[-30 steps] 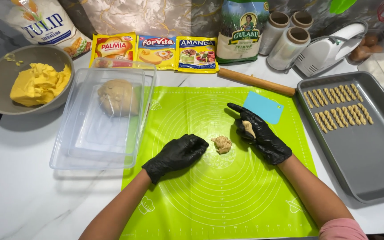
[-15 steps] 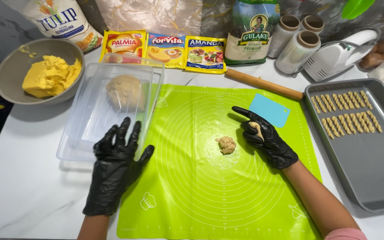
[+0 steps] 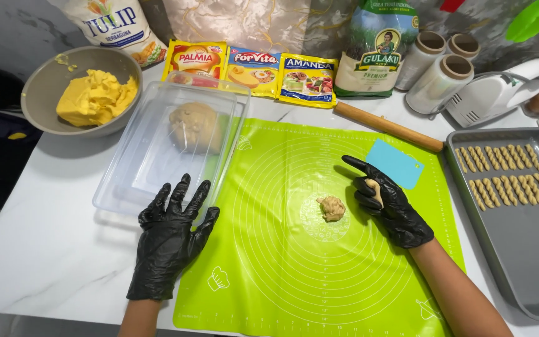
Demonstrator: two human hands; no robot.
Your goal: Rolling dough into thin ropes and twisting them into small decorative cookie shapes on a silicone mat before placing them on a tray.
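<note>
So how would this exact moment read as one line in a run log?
left hand: open, flat at mat edge by clear container | right hand: pinching small dough piece | dough lump: on mat, untouched

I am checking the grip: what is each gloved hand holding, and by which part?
The right hand pinches a small piece of dough by its end between thumb and fingers. The left hand holds nothing, spread flat at the green mat edge.
</note>
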